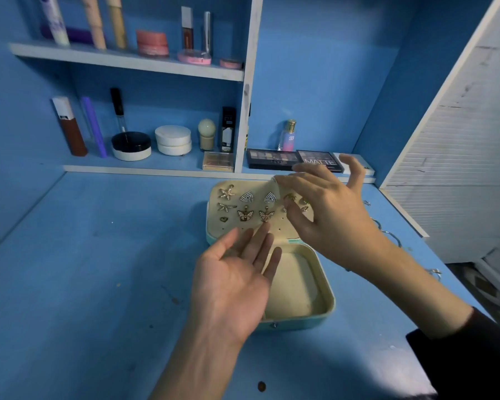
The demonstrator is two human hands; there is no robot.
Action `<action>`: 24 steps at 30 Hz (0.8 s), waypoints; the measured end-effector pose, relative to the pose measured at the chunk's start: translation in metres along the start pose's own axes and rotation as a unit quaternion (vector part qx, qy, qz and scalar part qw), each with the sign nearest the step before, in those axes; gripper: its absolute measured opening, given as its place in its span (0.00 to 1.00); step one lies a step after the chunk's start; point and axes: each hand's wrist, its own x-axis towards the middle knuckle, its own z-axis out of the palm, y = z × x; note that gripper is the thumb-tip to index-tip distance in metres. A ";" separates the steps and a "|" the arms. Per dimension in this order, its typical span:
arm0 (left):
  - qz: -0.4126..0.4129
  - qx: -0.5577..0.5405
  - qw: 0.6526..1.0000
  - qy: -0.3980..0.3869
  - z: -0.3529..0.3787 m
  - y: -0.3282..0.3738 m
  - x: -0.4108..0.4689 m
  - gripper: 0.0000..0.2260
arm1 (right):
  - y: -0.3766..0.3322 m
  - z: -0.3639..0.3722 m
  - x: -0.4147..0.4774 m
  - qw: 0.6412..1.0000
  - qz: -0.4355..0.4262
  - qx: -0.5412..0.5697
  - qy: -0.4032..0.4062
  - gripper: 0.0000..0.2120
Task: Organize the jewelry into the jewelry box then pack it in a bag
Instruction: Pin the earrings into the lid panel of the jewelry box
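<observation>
Teal shell, cream lining: jewelry box (300, 321) lies open on the blue table (84, 255), lower tray towards the person; earring panel (277, 228) at the far side, carrying starfish studs (226, 192), pearl-set triangle studs (247, 196) and butterfly drops (245, 215). Left hand (234, 281) palm up over the box's near-left corner; fingers straight, slightly apart, holding nothing. Right hand (329, 215) back-up above the panel's right part; fingers spread wide; cannot tell whether the tips touch the panel. Metal hoops (390, 235) on the table beyond the right forearm. Eyeshadow palettes (272, 158) behind the box.
</observation>
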 end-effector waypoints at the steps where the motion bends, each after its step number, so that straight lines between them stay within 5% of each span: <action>1: 0.001 -0.005 1.000 0.001 0.001 0.000 -0.001 0.13 | 0.000 -0.002 -0.002 1.000 -0.005 -0.002 0.000 0.15; 24: 0.067 0.082 0.994 -0.013 -0.015 -0.011 -0.022 0.25 | -0.018 -0.029 -0.057 0.996 -0.031 0.064 -0.047 0.12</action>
